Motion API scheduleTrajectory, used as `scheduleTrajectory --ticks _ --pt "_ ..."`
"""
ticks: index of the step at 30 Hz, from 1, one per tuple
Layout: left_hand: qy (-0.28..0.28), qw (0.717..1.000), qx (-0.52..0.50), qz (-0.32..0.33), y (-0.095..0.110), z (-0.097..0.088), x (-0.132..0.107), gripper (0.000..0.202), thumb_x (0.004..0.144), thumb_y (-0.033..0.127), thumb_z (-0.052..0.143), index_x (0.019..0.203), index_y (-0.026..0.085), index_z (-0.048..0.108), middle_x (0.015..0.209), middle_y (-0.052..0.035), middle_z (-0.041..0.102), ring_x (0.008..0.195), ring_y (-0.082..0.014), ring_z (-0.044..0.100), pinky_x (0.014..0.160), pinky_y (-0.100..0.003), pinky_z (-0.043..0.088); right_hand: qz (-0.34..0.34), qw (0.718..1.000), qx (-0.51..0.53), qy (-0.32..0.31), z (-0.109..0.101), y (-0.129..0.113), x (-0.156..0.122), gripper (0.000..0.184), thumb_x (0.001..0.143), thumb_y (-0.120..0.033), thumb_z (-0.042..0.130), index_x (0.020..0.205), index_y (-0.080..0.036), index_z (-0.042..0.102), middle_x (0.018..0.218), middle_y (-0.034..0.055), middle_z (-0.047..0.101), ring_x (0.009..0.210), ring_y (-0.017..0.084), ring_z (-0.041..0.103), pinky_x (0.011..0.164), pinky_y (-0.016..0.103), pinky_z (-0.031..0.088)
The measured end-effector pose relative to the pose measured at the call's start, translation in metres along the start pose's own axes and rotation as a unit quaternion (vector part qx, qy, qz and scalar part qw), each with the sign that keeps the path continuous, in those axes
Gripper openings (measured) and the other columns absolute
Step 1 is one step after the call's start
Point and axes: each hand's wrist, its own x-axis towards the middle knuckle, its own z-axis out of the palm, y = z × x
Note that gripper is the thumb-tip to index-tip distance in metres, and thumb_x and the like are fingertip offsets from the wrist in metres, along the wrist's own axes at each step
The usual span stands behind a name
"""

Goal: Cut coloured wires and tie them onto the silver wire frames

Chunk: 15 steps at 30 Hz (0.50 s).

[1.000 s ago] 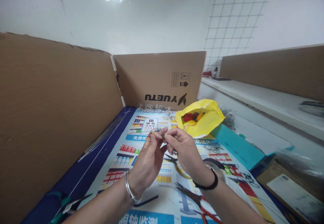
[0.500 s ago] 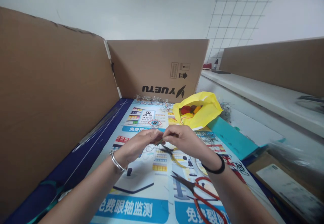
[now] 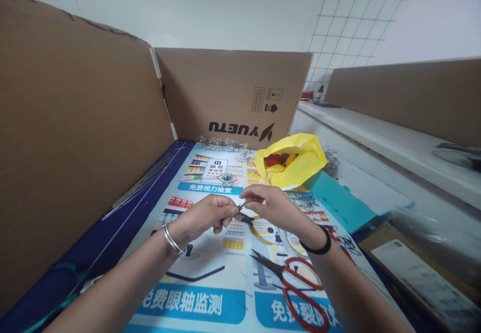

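Observation:
My left hand (image 3: 213,212), with a silver bangle at the wrist, pinches one end of a thin green strand (image 3: 246,203). The strand arcs across to my right hand (image 3: 272,206), whose curled fingers close on its other end. A black band circles the right wrist. Just below the fingertips lie small pliers (image 3: 259,233) with yellow handles, partly hidden by the hands. Nearer to me, beside the right forearm, red-handled scissors (image 3: 291,280) rest on the printed poster (image 3: 199,268).
A yellow bag (image 3: 300,172) holding red and orange balls lies open behind the hands. Cardboard panels (image 3: 225,87) stand at the back and left. A teal folder (image 3: 341,200) and a brown parcel (image 3: 417,273) lie at right. Clear wire scraps (image 3: 221,143) line the back edge.
My hands have drawn slightly apart and the left has turned, so the green strand between them now shows. The camera view has shifted a little.

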Motion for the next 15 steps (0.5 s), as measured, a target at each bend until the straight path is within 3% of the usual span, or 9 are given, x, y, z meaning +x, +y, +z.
scheduleTrajectory --ticks 2,4,9,11,12,15 --pt "0.000 1.000 0.006 -0.002 0.000 0.001 -0.005 0.024 0.078 0.037 0.058 0.071 0.013 0.060 0.048 0.0057 0.046 0.039 -0.0044 0.035 0.040 -0.018 0.027 -0.004 0.998 -0.058 0.036 -0.005 0.003 -0.012 0.027 0.076 -0.014 0.057 0.102 -0.019 0.062 0.103 0.0066 0.065 0.099 0.021 0.056 0.087 0.036 0.042" --pt "0.006 1.000 0.001 -0.006 0.000 0.002 -0.011 0.024 0.079 0.036 0.056 0.072 0.013 0.059 0.048 0.0060 0.047 0.039 -0.0040 0.035 0.041 -0.018 0.025 0.010 0.991 -0.127 0.033 -0.007 0.005 -0.035 0.028 0.077 -0.016 0.057 0.104 -0.018 0.062 0.105 0.0096 0.064 0.102 0.024 0.056 0.089 0.040 0.042" --pt "0.011 0.998 -0.047 -0.042 -0.014 0.005 -0.028 0.021 0.081 0.035 0.054 0.076 0.015 0.056 0.046 0.0073 0.047 0.037 -0.0032 0.033 0.039 -0.017 0.023 0.062 0.957 -0.266 -0.099 0.005 0.011 -0.126 0.011 0.078 -0.021 0.056 0.082 -0.021 0.066 0.079 0.0067 0.068 0.072 0.024 0.064 0.064 0.036 0.050" --pt "0.009 0.996 -0.072 -0.058 -0.023 0.005 -0.033 0.020 0.081 0.034 0.054 0.077 0.015 0.056 0.046 0.0074 0.047 0.036 -0.0031 0.032 0.038 -0.017 0.021 0.032 0.952 -0.286 -0.108 0.015 0.017 -0.158 0.023 0.075 -0.019 0.058 0.097 -0.023 0.064 0.092 0.0080 0.068 0.079 0.025 0.065 0.065 0.034 0.052" --pt "0.009 0.995 -0.081 -0.065 -0.027 0.006 -0.036 0.020 0.081 0.035 0.054 0.078 0.015 0.056 0.045 0.0073 0.047 0.036 -0.0032 0.033 0.037 -0.017 0.020 0.031 0.949 -0.302 -0.084 0.019 0.021 -0.170 0.029 0.073 -0.017 0.057 0.102 -0.022 0.063 0.095 0.0091 0.067 0.081 0.025 0.065 0.066 0.035 0.053" --pt "0.007 0.992 -0.098 -0.082 -0.038 0.010 -0.042 0.021 0.081 0.036 0.054 0.079 0.015 0.057 0.044 0.0074 0.046 0.035 -0.0031 0.031 0.037 -0.017 0.018 0.029 0.942 -0.328 -0.066 0.031 0.028 -0.187 0.037 0.075 -0.016 0.052 0.112 -0.019 0.058 0.101 0.0122 0.066 0.086 0.027 0.064 0.069 0.037 0.054"
